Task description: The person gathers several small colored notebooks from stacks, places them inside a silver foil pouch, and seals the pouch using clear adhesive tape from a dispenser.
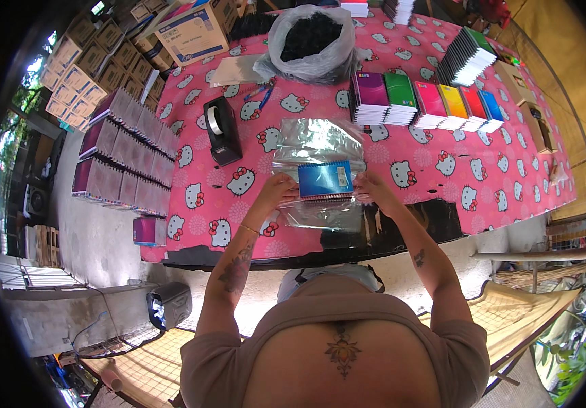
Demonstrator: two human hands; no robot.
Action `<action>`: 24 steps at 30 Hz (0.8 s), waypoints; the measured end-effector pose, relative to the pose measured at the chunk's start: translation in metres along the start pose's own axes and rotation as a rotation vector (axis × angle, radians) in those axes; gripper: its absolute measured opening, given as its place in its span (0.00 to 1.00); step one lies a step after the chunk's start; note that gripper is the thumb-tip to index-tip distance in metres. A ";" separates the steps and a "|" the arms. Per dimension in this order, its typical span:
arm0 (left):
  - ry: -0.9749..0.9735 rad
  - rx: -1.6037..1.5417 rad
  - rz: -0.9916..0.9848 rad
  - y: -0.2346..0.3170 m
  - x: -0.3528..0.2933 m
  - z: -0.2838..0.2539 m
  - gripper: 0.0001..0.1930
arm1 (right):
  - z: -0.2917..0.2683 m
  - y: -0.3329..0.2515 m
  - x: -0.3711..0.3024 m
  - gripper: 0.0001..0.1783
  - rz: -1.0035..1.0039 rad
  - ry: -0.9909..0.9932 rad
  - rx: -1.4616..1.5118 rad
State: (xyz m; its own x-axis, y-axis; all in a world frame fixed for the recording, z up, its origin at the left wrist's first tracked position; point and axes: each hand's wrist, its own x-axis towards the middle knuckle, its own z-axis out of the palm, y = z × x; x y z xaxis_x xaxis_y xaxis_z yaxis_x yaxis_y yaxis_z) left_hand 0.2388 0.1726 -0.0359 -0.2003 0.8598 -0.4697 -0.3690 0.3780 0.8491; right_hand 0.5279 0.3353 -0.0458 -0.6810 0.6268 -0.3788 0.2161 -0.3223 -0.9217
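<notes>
A small stack of spiral notebooks with a blue cover (325,179) on top lies in front of me; a reddish spiral edge shows beneath it. Under the stack spreads clear plastic film (317,141), sticking out at the far and near sides. My left hand (278,192) has its fingers closed at the stack's left edge. At the right edge, my right hand (372,188) grips in the same way. Whether the fingers also pinch some film is too small to tell.
A black tape dispenser (222,131) and blue pen (266,96) lie left. Farther back stand a plastic bag of black material (312,44), coloured notebook stacks (429,103) and a carton (196,32). Purple notebooks (123,149) are piled beside the table's left edge.
</notes>
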 end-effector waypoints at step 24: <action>0.152 1.114 0.935 0.056 0.119 0.021 0.08 | 0.127 -0.014 -0.049 0.32 -0.720 0.269 -1.279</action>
State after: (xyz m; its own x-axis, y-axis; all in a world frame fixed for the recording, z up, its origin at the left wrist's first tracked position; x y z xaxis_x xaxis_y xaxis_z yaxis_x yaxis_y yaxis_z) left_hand 0.2128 0.3034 -0.0389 -0.0853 0.9186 0.3859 0.8108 -0.1611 0.5628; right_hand 0.4695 0.2194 -0.0042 -0.7898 0.5319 0.3054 0.4471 0.8402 -0.3069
